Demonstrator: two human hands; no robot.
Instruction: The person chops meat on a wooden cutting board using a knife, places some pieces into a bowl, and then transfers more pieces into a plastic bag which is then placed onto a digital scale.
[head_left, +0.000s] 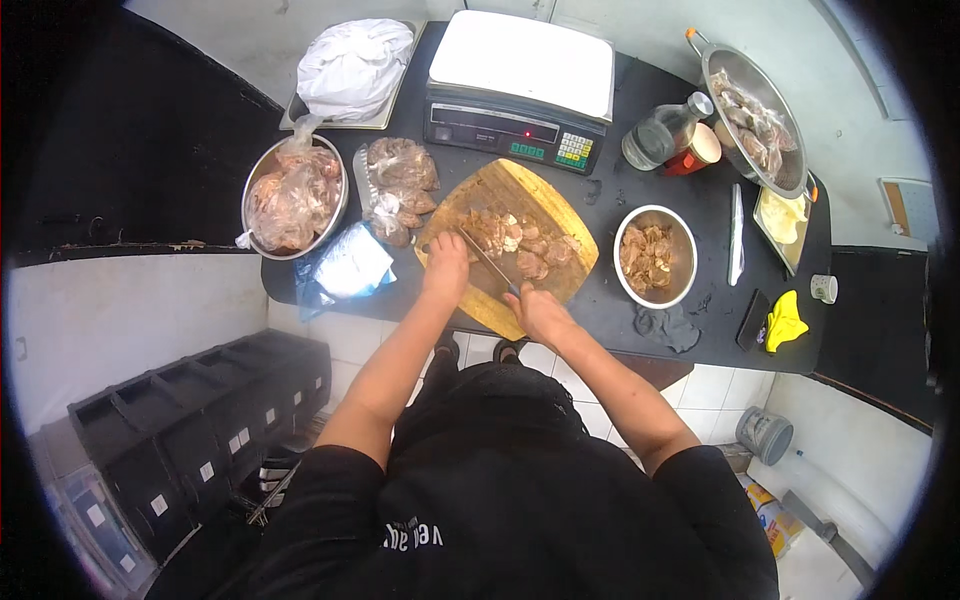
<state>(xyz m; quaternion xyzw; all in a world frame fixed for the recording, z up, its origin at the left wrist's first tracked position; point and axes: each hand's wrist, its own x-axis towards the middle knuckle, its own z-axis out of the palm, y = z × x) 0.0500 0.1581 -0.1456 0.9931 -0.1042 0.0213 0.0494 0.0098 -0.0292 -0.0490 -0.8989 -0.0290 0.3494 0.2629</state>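
Note:
A wooden cutting board (495, 300) lies tilted before me, with sliced meat (532, 251) spread across its middle. My right hand (541, 313) is closed around the handle of a kitchen knife (487, 259), whose blade points up and left over the board. At the board's left part, my left hand (448, 262) has its fingers bent down beside the blade tip and the meat; whether it holds a piece is hidden. Right of the board stands a metal bowl (693, 259) with more cut meat. Bagged meat (401, 172) lies just to the left.
Behind the board stands a digital scale (517, 67). A metal bowl of bagged meat (343, 199) is at the left. At the right are a glass bottle (656, 139), a red cup (686, 159), a colander (795, 127), a dark cloth (667, 328) and a yellow cloth (785, 322).

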